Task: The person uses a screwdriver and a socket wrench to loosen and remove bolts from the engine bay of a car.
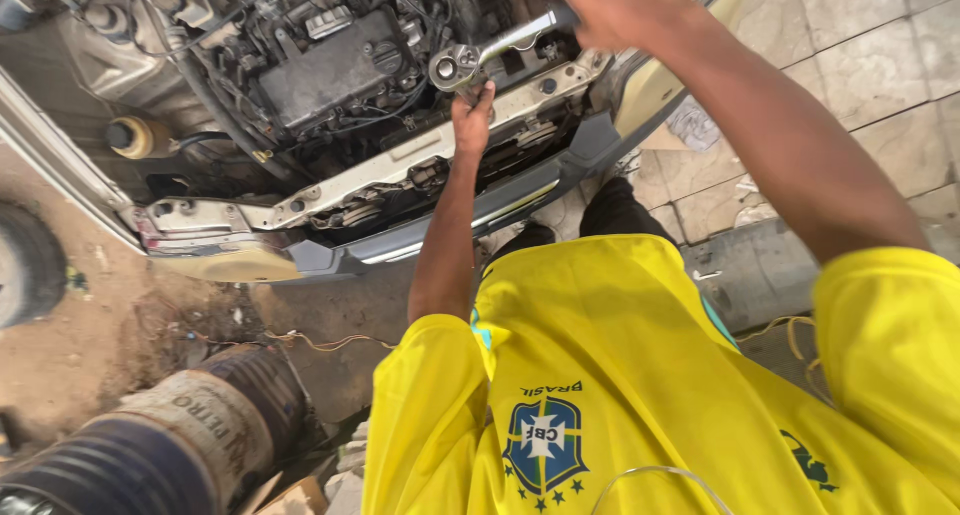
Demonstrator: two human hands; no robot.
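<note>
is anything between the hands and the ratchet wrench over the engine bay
Nothing visible. The right hand grips the handle of the ratchet wrench, and the left hand touches just under its head, above the front crossmember.

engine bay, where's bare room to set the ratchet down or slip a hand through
Bare room: the pale front crossmember left of the left hand, and the tiled floor right of the car. The dirt ground between tyre and drum is open too. Crowded: hoses and wires around the engine, behind the ratchet the right hand holds.
</note>
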